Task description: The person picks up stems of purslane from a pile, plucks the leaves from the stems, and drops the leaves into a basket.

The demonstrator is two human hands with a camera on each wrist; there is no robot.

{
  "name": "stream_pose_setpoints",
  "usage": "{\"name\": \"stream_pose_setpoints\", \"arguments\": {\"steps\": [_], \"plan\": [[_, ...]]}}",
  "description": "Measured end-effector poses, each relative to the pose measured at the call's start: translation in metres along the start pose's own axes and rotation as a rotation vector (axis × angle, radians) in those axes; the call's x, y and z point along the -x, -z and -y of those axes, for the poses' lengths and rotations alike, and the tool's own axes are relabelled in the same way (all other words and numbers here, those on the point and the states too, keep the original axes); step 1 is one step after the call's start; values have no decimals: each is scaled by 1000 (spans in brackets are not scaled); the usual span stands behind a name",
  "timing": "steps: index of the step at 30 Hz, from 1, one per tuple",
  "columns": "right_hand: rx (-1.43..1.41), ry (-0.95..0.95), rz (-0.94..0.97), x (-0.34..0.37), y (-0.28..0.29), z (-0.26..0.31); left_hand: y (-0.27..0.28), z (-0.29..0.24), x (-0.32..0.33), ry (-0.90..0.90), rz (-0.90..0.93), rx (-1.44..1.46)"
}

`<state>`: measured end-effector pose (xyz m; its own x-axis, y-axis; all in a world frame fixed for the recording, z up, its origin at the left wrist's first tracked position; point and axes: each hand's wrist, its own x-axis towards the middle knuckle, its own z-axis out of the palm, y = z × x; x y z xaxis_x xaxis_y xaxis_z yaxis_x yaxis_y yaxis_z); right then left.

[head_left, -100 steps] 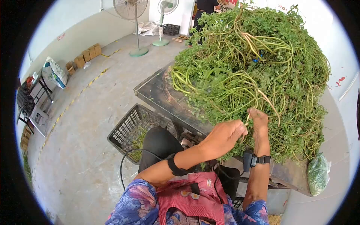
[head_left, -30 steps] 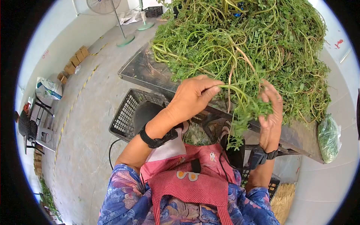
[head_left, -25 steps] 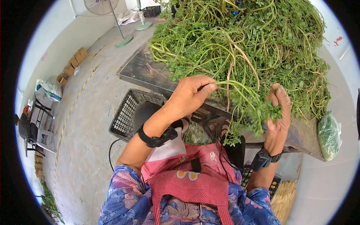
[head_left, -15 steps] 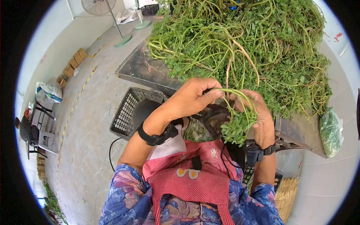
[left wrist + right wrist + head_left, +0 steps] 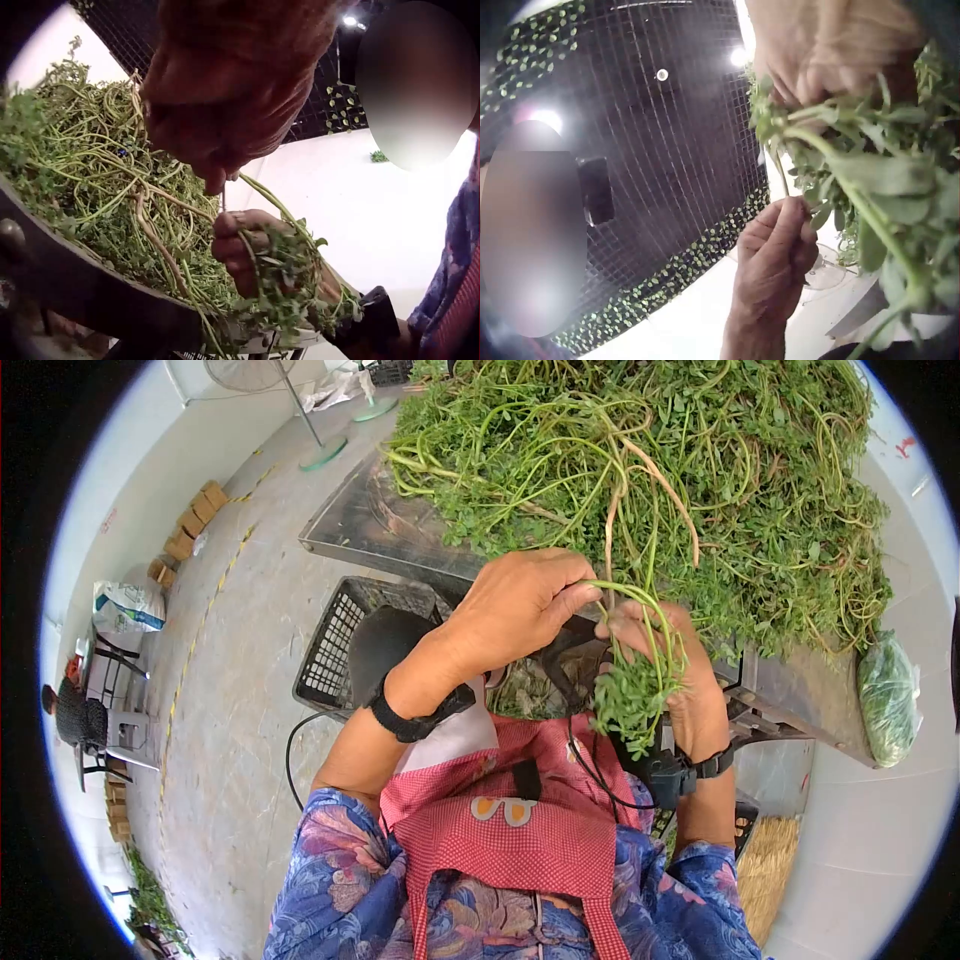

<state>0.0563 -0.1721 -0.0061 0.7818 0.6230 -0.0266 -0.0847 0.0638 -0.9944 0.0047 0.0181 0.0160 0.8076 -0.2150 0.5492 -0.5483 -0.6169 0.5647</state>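
Observation:
My left hand (image 5: 525, 600) pinches the stems of a leafy green sprig (image 5: 630, 705) between thumb and forefinger. The sprig arches over and its leafy end hangs down in front of my right hand (image 5: 685, 670). In the left wrist view, the right hand's thumb and finger (image 5: 229, 223) pinch a thin stem just below the left fingertips. The right wrist view has the left hand (image 5: 769, 262) gripping the same thin stem, with fleshy leaves close to the camera. Behind both hands rises a large tangled heap of the same greens (image 5: 760, 510), two pale brownish stems trailing from its front.
The heap lies on a dark table (image 5: 390, 540) whose front edge is just beyond the hands. A black plastic crate (image 5: 335, 650) stands on the floor at left. At the table's right end hangs a plastic bag of greens (image 5: 888, 700). A cable runs across the lap.
Both hands have come back from the heap with the sprig. The right hand has moved left from the leafy tips to beside the left fingers, while the left keeps its pinch.

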Motion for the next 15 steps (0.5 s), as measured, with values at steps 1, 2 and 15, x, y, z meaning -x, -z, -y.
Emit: {"name": "stream_pose_setpoints", "arguments": {"steps": [1, 2, 15], "plan": [[32, 60, -125, -1, -1, -3, -1, -2, 2, -7, -8, -94], [27, 52, -133, -3, 4, -7, -3, -5, 4, -12, -12, -183], [36, -174, -1236, 188, 208, -34, 1, 1, 13, 384, -36, 669]]}}
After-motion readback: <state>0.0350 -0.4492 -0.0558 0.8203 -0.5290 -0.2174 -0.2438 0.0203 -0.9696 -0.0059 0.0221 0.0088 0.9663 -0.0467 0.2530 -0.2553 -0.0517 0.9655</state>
